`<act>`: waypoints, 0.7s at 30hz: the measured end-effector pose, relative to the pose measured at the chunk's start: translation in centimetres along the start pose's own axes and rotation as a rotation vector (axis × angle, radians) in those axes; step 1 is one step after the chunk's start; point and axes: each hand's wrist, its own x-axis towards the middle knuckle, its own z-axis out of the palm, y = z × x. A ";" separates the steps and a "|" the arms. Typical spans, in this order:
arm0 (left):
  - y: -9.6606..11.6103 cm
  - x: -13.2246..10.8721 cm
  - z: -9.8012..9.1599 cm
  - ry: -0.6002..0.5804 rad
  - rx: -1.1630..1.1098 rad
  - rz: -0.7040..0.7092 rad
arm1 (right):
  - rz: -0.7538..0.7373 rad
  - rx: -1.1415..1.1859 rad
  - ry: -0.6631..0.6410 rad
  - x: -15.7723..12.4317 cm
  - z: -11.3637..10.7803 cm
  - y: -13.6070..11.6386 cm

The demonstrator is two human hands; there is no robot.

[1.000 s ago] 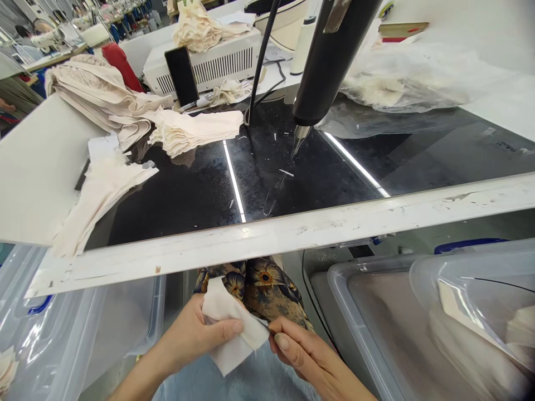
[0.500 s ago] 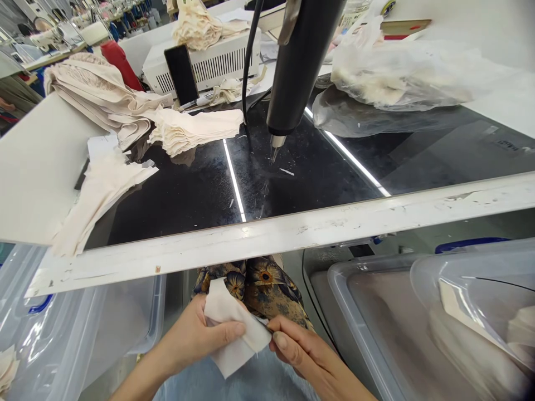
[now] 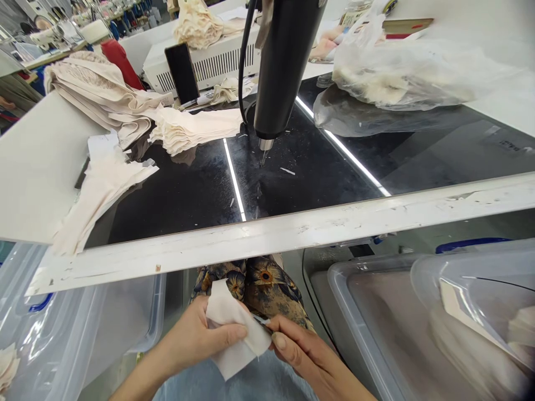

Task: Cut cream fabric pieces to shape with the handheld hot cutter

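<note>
My left hand (image 3: pixel 213 334) is closed on a folded piece of white fabric (image 3: pixel 232 356), its thumb pressed on top. The cloth is above my lap, in front of the table edge. In my right hand (image 3: pixel 298 351) is a pair of small metal thread snips (image 3: pixel 262 320), pinched between thumb and fingers. The blades lie at the right edge of the fabric; most of the handle is hidden in my fingers.
A black cylindrical tool with a metal tip (image 3: pixel 278 72) hangs over the black tabletop (image 3: pixel 188 189). Cream fabric stacks (image 3: pixel 196 128) lie at the left, plastic bags (image 3: pixel 388 89) at back right. Clear plastic bins (image 3: pixel 355 301) stand on both sides below.
The hanging black tool has swung a little to the left. My hands have barely moved; more of the snips' blades shows at the fabric's edge.
</note>
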 end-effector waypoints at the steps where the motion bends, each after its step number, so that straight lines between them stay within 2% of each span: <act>1: 0.0 0.0 0.0 0.001 0.000 0.000 | -0.004 0.002 0.000 0.0 0.0 0.0; 7: -0.4 0.0 0.0 -0.004 0.009 -0.002 | 0.029 0.027 0.033 -0.2 -0.1 0.5; 11: -0.8 0.1 0.0 -0.030 0.021 -0.001 | 0.111 0.105 0.200 -0.4 -0.2 1.0; 14: -1.1 0.0 0.0 -0.081 0.027 -0.013 | 0.062 0.102 0.288 0.0 -0.7 1.8; 17: -1.4 -0.4 -0.4 -0.126 0.066 -0.006 | -0.022 -0.011 0.250 1.1 -0.9 2.7; 21: -1.8 -0.7 -1.0 -0.114 0.144 0.009 | -0.064 -0.167 0.066 3.8 -0.1 4.3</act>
